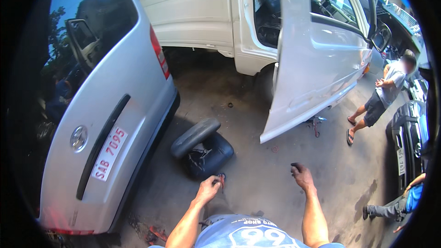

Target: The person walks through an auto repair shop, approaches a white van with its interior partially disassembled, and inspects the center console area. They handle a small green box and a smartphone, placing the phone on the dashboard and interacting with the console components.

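Observation:
My left hand [208,189] is held low in front of my body, its fingers curled in, with dark tips. Whether anything small sits inside them cannot be seen. Just beyond it, a worn black padded seat [212,157] stands on the ground, with a thick, rounded black piece [196,137] rising on its far side. Farther right, my right hand [302,177] hangs over bare ground with its fingers apart and darkened, holding nothing. Neither hand touches a vehicle.
A silver van's rear [124,124] fills the left. Ahead stands a white van [193,14] with its front door [312,69] swung out toward me. Red-handled tools [317,126] lie beneath the door. A person [388,87] stands at right, near a dark car [404,142]; another person's leg [386,211] shows lower right.

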The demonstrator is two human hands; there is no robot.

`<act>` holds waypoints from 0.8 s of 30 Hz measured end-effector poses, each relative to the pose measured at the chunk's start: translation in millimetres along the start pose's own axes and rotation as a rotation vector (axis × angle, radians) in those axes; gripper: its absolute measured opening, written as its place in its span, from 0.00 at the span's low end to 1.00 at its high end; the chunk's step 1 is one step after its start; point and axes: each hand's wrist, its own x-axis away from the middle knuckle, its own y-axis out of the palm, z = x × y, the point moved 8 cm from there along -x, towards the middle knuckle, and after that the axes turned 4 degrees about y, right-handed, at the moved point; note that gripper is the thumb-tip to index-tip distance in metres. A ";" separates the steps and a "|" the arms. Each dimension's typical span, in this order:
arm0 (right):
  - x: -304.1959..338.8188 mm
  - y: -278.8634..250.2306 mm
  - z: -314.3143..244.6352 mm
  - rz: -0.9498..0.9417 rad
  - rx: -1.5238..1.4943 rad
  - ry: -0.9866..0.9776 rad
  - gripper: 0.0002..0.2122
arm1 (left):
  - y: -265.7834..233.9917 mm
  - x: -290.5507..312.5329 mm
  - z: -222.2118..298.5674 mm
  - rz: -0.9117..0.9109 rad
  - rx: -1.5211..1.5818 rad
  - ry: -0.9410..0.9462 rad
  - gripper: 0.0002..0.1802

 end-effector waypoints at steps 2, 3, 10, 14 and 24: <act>-11.4 28.9 -45.2 0.014 0.219 -0.045 0.17 | -10.3 -61.8 35.6 0.032 -0.001 0.161 0.17; -15.2 44.8 -61.6 -0.009 0.349 -0.038 0.17 | -5.1 -91.3 48.2 -0.077 0.056 0.191 0.18; -23.7 123.9 -118.9 -0.276 0.372 0.121 0.19 | -12.1 -207.7 131.9 -0.369 -0.016 0.379 0.21; -51.4 145.4 -125.6 -0.339 0.357 0.090 0.21 | -26.3 -217.0 181.3 -0.374 0.190 0.385 0.24; -117.9 145.2 -119.8 -0.331 0.299 -0.008 0.23 | -41.4 -211.6 292.1 -0.587 0.281 0.761 0.23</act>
